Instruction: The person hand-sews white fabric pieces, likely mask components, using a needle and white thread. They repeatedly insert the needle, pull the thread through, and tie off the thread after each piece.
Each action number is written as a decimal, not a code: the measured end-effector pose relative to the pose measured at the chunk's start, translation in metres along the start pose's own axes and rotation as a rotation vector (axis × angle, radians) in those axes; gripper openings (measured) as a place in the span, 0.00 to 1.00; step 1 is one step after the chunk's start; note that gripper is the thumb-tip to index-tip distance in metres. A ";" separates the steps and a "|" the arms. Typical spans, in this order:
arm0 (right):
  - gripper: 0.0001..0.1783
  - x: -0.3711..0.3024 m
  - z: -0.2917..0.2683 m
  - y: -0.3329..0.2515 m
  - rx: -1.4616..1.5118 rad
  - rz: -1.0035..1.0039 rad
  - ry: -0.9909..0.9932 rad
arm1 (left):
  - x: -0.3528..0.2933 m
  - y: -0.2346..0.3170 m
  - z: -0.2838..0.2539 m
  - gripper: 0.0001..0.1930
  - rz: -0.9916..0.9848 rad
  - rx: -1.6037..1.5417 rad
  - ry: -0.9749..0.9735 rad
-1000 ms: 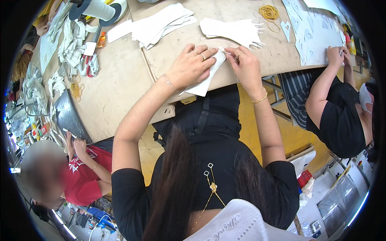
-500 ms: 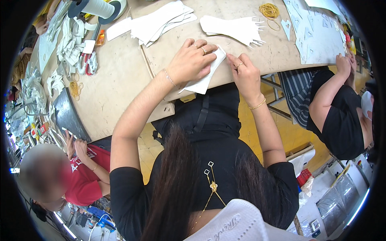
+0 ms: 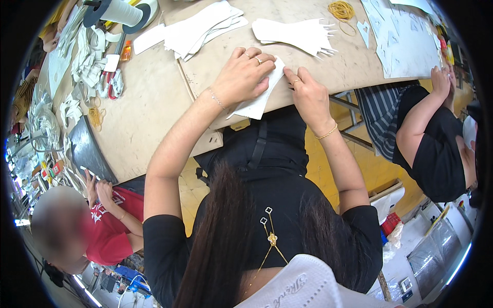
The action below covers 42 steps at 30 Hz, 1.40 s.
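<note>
A flat white cut piece [image 3: 255, 108], pale and pliable-looking, lies at the table's near edge, narrow at its far tip and wider toward me. My left hand [image 3: 247, 73] rests over its left side, fingers bent across it and thumb tucked in, holding it against the tabletop. My right hand [image 3: 309, 96] is at the piece's right edge near the far tip. Its fingers are drawn together in a pinch, and what sits between them, if anything, is too small to make out.
Beyond my hands lie a stack of white pieces [image 3: 203, 31] and a fringed white bundle [image 3: 295, 36]. Yellow rubber bands [image 3: 341, 10] are at the back right. A cord spool [image 3: 118, 14] and red-handled scissors [image 3: 109, 88] lie left. Co-workers sit on both sides.
My right hand has shifted slightly left, along the white piece's edge. That edge, raised near the tip before, looks flatter now. My left hand stays on the piece.
</note>
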State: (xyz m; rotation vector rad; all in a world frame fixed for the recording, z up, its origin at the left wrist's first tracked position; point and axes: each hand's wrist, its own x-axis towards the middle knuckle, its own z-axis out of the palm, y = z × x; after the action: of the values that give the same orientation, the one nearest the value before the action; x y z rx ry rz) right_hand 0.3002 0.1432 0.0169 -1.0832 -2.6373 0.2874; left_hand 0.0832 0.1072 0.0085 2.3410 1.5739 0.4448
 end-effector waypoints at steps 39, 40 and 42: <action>0.09 0.076 0.010 -0.062 0.286 -0.134 -0.224 | -0.104 0.013 -0.007 0.20 -0.336 0.247 0.254; 0.10 0.069 0.011 -0.063 0.261 -0.147 -0.225 | -0.103 0.012 -0.008 0.20 -0.322 0.251 0.246; 0.13 0.055 0.014 -0.067 0.242 -0.216 -0.170 | -0.102 0.009 -0.010 0.19 -0.316 0.247 0.205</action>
State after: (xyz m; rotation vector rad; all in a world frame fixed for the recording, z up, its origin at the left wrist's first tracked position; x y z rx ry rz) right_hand 0.2140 0.1347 0.0320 -0.7185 -2.7458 0.6577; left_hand 0.0505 0.0098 0.0119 2.2107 2.1630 0.4497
